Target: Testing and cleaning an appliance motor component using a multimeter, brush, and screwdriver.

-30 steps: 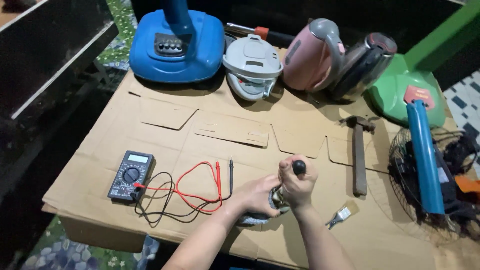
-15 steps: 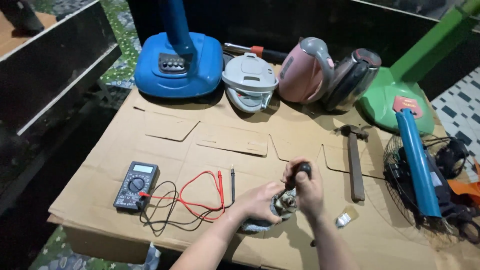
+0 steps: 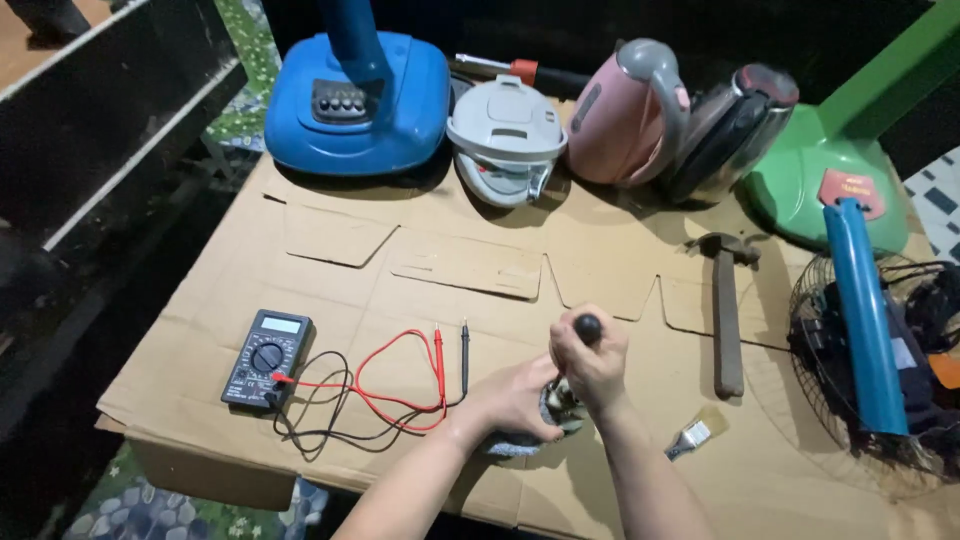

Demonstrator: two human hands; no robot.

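Seen from the head camera, both forearms come up from the bottom edge and meet near the front of the cardboard sheet [image 3: 620,250] that covers the table. The right hand [image 3: 590,360] is raised a little above the work, its wrist bent, with the fingers curled tight into a fist round the handle of a screwdriver [image 3: 587,328]; only the black rounded top of the handle pokes out above the knuckles, and the shaft is hidden under the hand. The left hand [image 3: 520,400] lies lower and to the left, palm turned inward, its fingers wrapped round a small metal part [image 3: 562,408], grey and roundish, which rests on the cardboard just below the right fist. How far the left fingertips close behind the part cannot be told.

Left of the hands lies a multimeter [image 3: 266,358] with red and black test leads [image 3: 400,385] looping towards the left wrist. A small paintbrush [image 3: 697,434] lies just right of the right forearm, and a hammer [image 3: 726,305] beyond it. Along the far edge stand a blue fan base [image 3: 360,100], a white rice cooker lid [image 3: 505,135] and a pink kettle [image 3: 625,115]
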